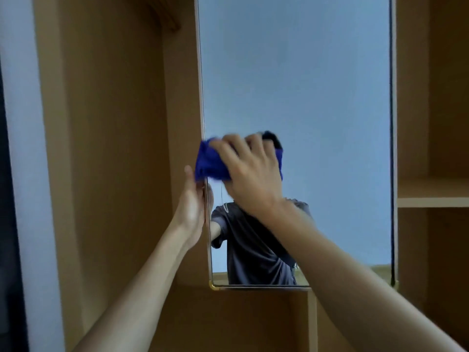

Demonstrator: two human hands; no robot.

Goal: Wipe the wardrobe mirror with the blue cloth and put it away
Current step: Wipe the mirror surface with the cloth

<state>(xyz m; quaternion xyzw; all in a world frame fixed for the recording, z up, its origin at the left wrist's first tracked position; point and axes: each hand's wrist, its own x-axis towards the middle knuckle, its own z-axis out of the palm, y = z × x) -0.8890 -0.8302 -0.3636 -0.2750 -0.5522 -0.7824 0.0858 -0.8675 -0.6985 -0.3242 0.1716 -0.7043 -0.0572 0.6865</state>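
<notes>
Blue cloth [210,161]: soft, light, bunched; judged easiest held as a wad under a flat palm. It sits against the mirror [304,97] at the left edge, mid-height. Right hand [250,171]: arm extended, fingers spread, grip pressing the cloth to the glass. Left hand [191,201]: grip closed on the mirror's left edge just below, steadying the fragile panel.

Both forearms are bare, with no sleeve, watch or ring showing on the left hand [191,212] or the right hand [250,171]. Reflected in the mirror [317,97], the person wears a dark grey short-sleeved T-shirt [251,250], loose and creased.
</notes>
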